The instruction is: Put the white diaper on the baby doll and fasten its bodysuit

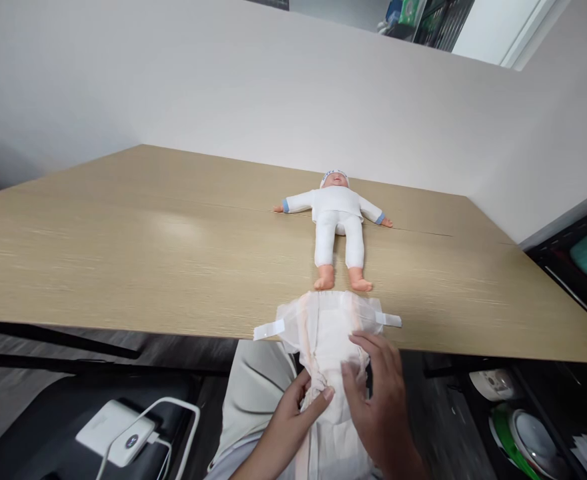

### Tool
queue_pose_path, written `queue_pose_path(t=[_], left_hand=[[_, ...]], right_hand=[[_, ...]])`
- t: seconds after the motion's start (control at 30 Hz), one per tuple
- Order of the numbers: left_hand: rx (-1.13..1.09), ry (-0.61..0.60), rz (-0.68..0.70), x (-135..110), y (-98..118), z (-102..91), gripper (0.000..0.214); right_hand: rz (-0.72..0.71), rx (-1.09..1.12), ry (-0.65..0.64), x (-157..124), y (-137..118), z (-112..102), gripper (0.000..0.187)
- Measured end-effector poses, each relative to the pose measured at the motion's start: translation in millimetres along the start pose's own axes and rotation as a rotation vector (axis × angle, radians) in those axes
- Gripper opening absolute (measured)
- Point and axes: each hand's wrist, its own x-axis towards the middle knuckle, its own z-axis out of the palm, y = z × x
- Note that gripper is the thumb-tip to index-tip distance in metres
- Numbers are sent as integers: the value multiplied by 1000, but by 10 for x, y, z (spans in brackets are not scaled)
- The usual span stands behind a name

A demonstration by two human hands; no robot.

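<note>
An unfolded white diaper (331,357) stretches from the front edge of the table down over my lap, its two side tapes spread out. My left hand (298,413) grips the diaper's left edge, thumb on top and fingers underneath. On the right edge lies my right hand (378,387), thumb and fingers closed around the diaper's side. Just beyond the diaper's top end, a baby doll (338,217) rests on its back, feet toward me. It wears a white outfit with blue cuffs and a white cap.
The wooden table (173,267) reaches back to a white wall. At lower left a white power bank (116,433) with a cable sits on a black seat (38,427). Dark shelves with a green-rimmed container (511,440) stand at lower right.
</note>
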Motion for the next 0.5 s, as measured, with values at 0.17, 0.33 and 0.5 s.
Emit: queue_pose_path(t=[0.17, 0.33, 0.5], left_hand=[[116, -33, 73, -30, 19, -31, 64], [426, -26, 134, -123, 244, -338, 50], [692, -382, 210, -117, 1089, -728, 26]], right_hand=[[-135, -65, -288, 403, -101, 208, 59], [-188, -198, -423, 540, 63, 376, 59], [-174, -234, -354, 522, 181, 437, 61]])
